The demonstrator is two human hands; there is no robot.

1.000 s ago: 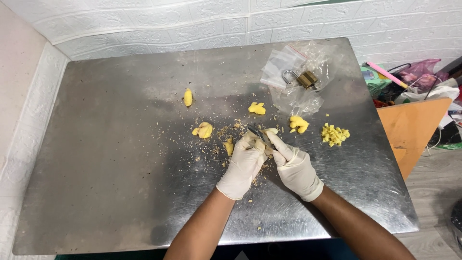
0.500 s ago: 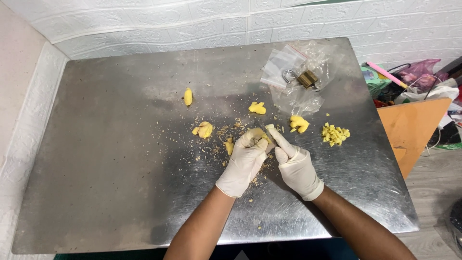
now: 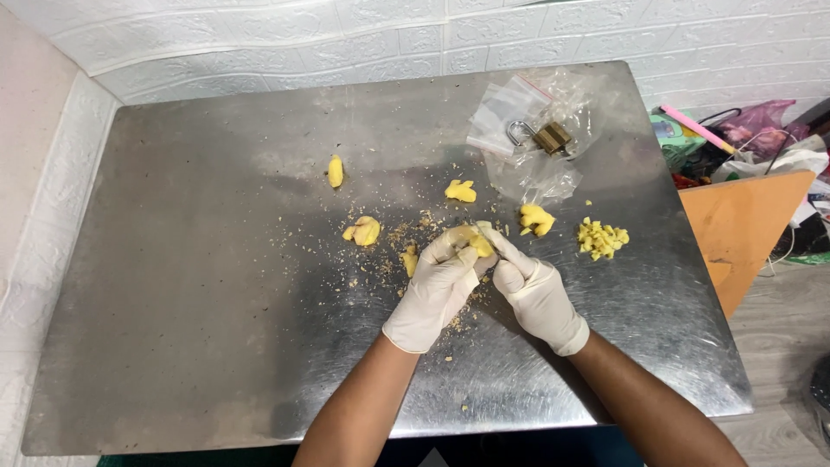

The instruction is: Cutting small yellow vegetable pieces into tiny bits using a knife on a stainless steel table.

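Both gloved hands meet mid-tabletop: left hand (image 3: 437, 290) clasps a yellow peeled ginger piece (image 3: 478, 245), right hand (image 3: 533, 292) pinches against it, seemingly peeling. Next calls for steady scraping, away from the steel table's (image 3: 216, 346) near edge.

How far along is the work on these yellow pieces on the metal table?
Done: a small pile of diced yellow bits lies on the steel table, with peel crumbs scattered mid-table. In hand: the gloved left hand and right hand together grip one yellow piece. Left: whole yellow chunks at and lie undiced.
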